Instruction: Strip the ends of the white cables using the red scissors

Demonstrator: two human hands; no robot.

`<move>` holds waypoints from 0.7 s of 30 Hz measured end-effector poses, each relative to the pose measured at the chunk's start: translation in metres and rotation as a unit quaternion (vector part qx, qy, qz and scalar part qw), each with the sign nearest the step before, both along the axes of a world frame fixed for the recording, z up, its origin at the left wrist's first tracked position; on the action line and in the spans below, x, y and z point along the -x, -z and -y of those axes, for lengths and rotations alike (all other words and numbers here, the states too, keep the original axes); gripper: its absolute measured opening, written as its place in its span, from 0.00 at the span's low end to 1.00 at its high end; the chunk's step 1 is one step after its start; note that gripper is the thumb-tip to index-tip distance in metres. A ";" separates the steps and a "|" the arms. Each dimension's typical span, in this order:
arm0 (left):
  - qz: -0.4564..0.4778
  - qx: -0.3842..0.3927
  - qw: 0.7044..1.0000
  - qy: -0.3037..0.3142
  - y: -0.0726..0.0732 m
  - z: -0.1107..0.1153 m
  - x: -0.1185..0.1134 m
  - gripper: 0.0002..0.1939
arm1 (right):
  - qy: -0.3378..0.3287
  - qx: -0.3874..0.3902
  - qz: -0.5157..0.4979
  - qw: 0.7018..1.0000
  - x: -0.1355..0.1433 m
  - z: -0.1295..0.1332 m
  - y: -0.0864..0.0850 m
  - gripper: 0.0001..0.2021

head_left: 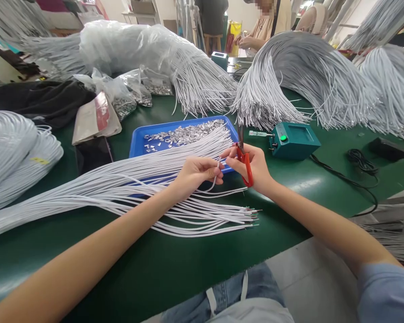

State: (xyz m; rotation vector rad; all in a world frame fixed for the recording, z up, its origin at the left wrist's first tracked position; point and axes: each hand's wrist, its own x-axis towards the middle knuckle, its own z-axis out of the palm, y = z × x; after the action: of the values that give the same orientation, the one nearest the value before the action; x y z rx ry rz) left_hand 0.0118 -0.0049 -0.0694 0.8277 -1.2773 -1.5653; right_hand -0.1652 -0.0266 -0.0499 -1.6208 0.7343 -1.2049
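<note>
Pinched between the thumb and fingers of my left hand [197, 174] is a white cable [214, 182], its short length curving down below the fingertips. My right hand [256, 165] is closed round red-handled scissors [248, 172], blades pointing up and away. The right fingertips meet the left ones at the cable; its exact end is hidden by them. Beneath both hands a thick bundle of white cables [128, 170] crosses a blue tray [133, 146]. Small silvery metal pieces [185, 134] lie in that tray. Nearer me, several separated cables [208, 220] show stripped ends with coloured wires.
A teal box with a lit green button [294, 141] stands right of the tray, its black cord [343, 177] trailing right. Large cable bundles [299, 67] line the back. At left are a coiled cable stack [16, 152] and a dark phone-like slab [94, 154]. Another person works beyond.
</note>
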 end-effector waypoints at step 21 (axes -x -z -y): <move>-0.020 0.009 1.000 0.009 0.001 -0.002 -0.001 0.09 | 0.031 0.073 -0.022 0.997 0.000 -0.006 0.002 0.05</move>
State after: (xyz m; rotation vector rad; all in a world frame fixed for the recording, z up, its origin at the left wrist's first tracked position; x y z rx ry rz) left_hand 0.0126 -0.0029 -0.0700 0.7729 -1.2719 -1.5760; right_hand -0.1654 -0.0209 -0.0519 -1.7611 0.7440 -1.2961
